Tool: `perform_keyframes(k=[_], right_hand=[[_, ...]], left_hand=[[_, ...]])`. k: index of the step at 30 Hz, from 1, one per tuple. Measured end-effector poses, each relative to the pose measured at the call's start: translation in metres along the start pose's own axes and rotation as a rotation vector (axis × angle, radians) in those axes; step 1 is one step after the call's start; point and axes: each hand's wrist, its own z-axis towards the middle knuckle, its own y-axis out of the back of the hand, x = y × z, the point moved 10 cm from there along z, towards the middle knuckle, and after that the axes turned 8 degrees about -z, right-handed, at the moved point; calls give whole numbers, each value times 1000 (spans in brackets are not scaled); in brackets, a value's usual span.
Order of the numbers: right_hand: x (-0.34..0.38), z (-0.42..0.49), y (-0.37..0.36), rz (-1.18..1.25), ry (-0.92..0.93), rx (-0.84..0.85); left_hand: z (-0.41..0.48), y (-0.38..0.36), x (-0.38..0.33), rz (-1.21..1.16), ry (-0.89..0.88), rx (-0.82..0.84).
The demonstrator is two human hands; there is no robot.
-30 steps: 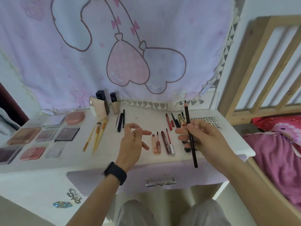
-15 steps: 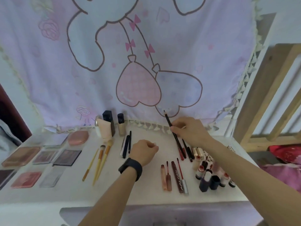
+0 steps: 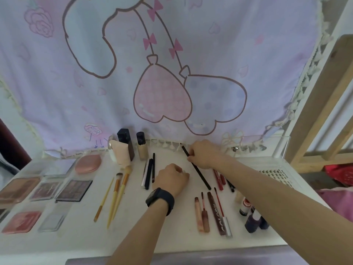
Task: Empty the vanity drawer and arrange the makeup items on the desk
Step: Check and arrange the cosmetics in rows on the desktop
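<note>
My right hand [image 3: 203, 153] pinches a long black pencil [image 3: 200, 174] near its far end; the pencil lies slanted low over the white desk [image 3: 76, 232], close to the red and black pencils [image 3: 219, 177]. My left hand [image 3: 172, 178], with a black watch on the wrist, rests curled on the desk in the middle; I cannot see whether it holds anything. Lip glosses [image 3: 212, 215] lie in a row near the front. Small bottles [image 3: 252, 217] stand at the right. The drawer's top edge [image 3: 191, 259] shows at the bottom.
Yellow-handled brushes [image 3: 116, 194] and thin black liners [image 3: 149, 173] lie left of my left hand. Eyeshadow palettes [image 3: 73, 190] and a pink compact [image 3: 87, 163] fill the left side. Foundation bottles [image 3: 126, 148] stand against the hanging cloth [image 3: 162, 64]. A wooden bed frame [image 3: 324, 111] is at right.
My right hand carried the black pencil from the desk's front to the back and lowered it towards the surface. My left hand curled into a fist. The view tilted up.
</note>
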Motion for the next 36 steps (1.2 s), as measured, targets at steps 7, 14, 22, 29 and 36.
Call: perform_keyframes(k=[7, 14, 22, 29, 36], right_hand=[[-2, -3, -15, -147, 21, 32], [-16, -8, -9, -205, 3, -32], [-19, -8, -11, -158, -57, 17], [-25, -7, -10, -172, -73, 13], [-38, -3, -8, -173, -114, -80]], left_hand=[[0, -1, -4, 35, -36, -15], [-2, -13, -20, 116, -73, 0], [-1, -27, -30, 84, -74, 38], [3, -31, -30, 60, -97, 61], [5, -35, -36, 17, -113, 85]])
